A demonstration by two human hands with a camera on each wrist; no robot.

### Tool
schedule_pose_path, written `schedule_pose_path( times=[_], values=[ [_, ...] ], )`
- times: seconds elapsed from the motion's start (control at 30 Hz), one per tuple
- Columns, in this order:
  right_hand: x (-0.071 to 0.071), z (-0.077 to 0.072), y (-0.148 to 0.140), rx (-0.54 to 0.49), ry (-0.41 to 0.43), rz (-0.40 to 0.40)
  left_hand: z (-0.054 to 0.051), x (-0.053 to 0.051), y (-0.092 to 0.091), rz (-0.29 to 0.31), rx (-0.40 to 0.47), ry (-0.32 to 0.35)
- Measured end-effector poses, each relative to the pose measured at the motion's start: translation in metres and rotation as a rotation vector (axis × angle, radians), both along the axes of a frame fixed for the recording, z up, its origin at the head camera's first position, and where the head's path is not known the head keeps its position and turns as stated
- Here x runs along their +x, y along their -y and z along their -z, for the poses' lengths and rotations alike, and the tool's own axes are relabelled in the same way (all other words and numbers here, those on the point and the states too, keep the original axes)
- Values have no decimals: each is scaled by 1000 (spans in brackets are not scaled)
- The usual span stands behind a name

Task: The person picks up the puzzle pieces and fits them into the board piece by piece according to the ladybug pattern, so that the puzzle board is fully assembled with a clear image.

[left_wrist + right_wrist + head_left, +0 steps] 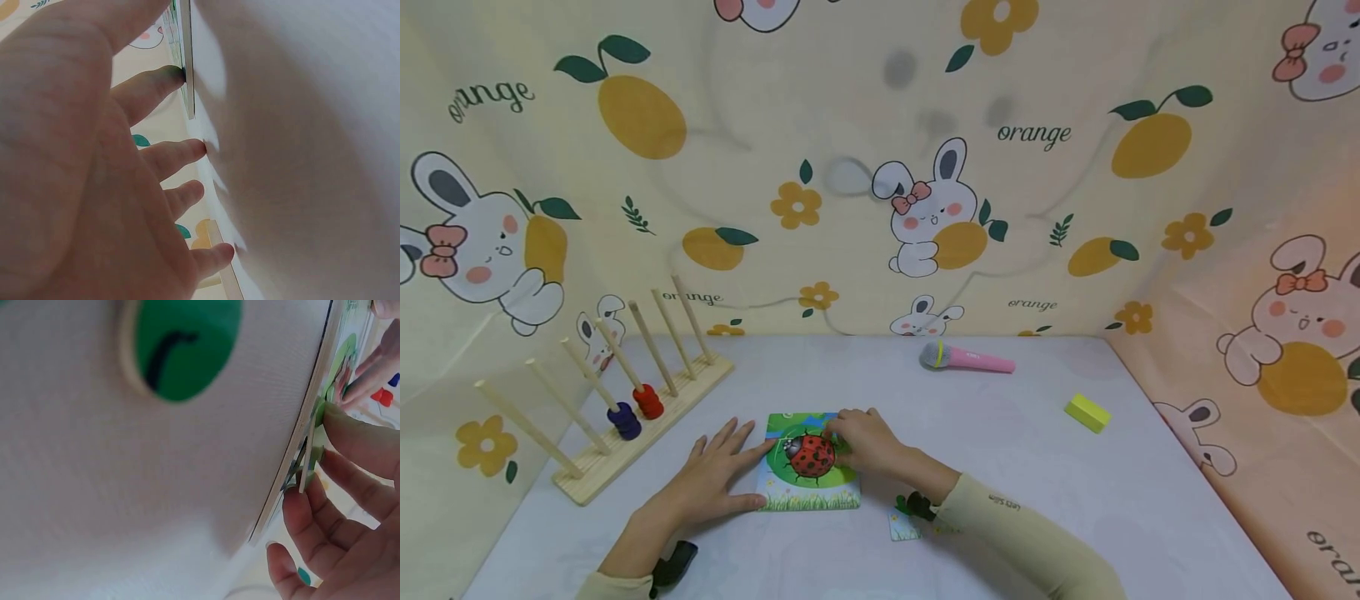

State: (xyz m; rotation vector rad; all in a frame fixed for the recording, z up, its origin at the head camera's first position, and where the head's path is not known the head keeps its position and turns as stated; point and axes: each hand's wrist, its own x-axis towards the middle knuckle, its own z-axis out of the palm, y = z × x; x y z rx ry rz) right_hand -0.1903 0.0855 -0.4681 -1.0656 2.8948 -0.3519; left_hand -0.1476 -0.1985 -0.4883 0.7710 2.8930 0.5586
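While the puzzle tray (811, 502) holds a ladybug picture (812, 456), the right hand (871, 442) pinches a thin piece (307, 459); the left hand (718, 473), spread, touches the tray.

You have a wooden peg rack (651, 428) left, a pink microphone (976, 360) far, a yellow block (1087, 413) right.

From the person's head, one camera looks forward and down over the smooth white tabletop (1150, 517). Down close, the black left-wrist camera (674, 567) and right-wrist camera (919, 506) face along the bare left hand (711, 477) and right hand (871, 442); all three views catch the flat, square, ladybird-printed board (811, 458).
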Motion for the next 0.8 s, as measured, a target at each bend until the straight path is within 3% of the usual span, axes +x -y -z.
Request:
schedule_pose_path(
  times=[0.67, 0.8],
  values=[
    [-2, 2, -1, -26, 41, 6, -1, -1, -1, 0, -20, 2],
    [4, -1, -5, 2, 5, -6, 0, -1, -1, 0, -15, 7]
  ],
)
